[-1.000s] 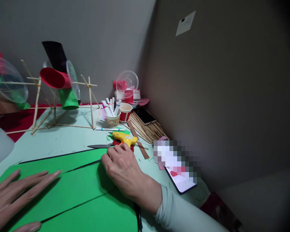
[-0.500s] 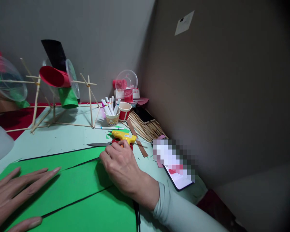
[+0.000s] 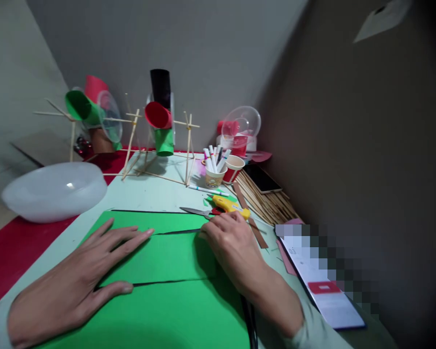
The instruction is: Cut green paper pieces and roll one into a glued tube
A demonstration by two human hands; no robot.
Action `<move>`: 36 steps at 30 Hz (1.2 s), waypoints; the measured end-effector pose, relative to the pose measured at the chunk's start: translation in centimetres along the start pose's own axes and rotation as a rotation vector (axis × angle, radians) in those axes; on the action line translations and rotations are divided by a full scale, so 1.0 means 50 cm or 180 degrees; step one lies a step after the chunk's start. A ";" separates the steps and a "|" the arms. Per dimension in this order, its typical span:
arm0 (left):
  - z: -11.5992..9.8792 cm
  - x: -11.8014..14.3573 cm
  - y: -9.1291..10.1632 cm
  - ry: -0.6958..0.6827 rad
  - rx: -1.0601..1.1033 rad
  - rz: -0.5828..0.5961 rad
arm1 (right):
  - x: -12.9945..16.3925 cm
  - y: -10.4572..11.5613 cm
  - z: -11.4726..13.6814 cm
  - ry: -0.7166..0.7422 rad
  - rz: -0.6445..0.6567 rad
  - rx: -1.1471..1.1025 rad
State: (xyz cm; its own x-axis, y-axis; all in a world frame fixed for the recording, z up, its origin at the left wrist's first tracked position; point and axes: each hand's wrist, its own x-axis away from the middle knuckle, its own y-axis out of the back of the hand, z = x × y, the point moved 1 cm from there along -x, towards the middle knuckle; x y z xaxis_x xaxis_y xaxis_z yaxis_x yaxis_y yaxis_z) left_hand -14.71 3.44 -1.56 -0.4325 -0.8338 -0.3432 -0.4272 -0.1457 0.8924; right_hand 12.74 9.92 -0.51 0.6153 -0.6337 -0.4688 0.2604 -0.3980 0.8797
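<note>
My left hand (image 3: 83, 276) lies flat on a green sheet (image 3: 160, 315), fingers spread and thumb apart, over a green strip (image 3: 170, 259) bounded by dark gaps. Black shows along the sheet's far edge and in the gaps. My right hand (image 3: 236, 252) is closed at the right end of the strip, its fingers curled down. Its fingertips are hidden, so what it holds cannot be made out. Just beyond it lie scissors (image 3: 194, 211) with their blades to the left, and a yellow glue gun (image 3: 228, 205).
Paper-tube wheels on stick frames (image 3: 163, 116) stand at the back left. A cup of markers (image 3: 214, 178), a red paper cup (image 3: 233, 167) and a pile of sticks (image 3: 263, 196) sit behind my right hand. A lit phone (image 3: 330, 305) lies right; a whitish translucent bowl (image 3: 54, 191) left.
My view has turned to the left, so things sit farther right in the picture and more of my left hand shows. Both hands stay at much the same places on the green sheet.
</note>
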 end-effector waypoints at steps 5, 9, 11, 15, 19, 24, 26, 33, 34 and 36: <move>0.024 0.004 0.003 -0.0292 -0.0411 0.0567 | 0.014 0.006 -0.012 -0.0445 0.0193 -0.1056; 0.034 0.008 0.000 -0.0195 -0.0563 0.0609 | 0.014 0.008 -0.012 -0.0477 0.0304 -0.1220; 0.033 0.010 -0.002 -0.0134 -0.0550 0.0637 | 0.011 0.005 -0.011 -0.0399 0.0265 -0.1115; 0.032 0.013 -0.004 -0.0109 -0.0523 0.0594 | 0.007 -0.002 -0.012 -0.0167 0.0007 -0.0869; 0.034 0.013 -0.001 -0.0185 -0.0484 0.0570 | 0.008 -0.004 -0.013 -0.0094 -0.0066 -0.0693; 0.029 0.005 0.004 -0.0198 -0.0431 0.0580 | 0.007 0.010 -0.011 -0.0038 -0.0088 -0.0626; 0.025 0.003 0.007 -0.0188 -0.0351 0.0566 | 0.006 0.017 -0.009 -0.0043 -0.0082 -0.0701; 0.020 0.001 0.007 -0.0129 -0.0328 0.0680 | 0.016 0.008 -0.004 -0.0102 -0.0222 -0.0923; 0.020 0.001 0.008 -0.0100 -0.0323 0.0699 | 0.018 0.004 -0.004 -0.0130 -0.0208 -0.0951; 0.020 0.001 0.008 -0.0058 -0.0311 0.0750 | 0.020 -0.001 -0.005 -0.0194 -0.0122 -0.1057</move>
State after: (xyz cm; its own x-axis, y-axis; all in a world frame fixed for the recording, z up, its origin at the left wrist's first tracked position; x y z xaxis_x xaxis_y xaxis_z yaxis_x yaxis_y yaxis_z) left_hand -15.69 3.85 -1.51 -0.5257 -0.8412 -0.1268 -0.2344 0.0000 0.9721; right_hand 13.54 9.45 -1.01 0.5573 -0.6650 -0.4972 0.5167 -0.1909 0.8346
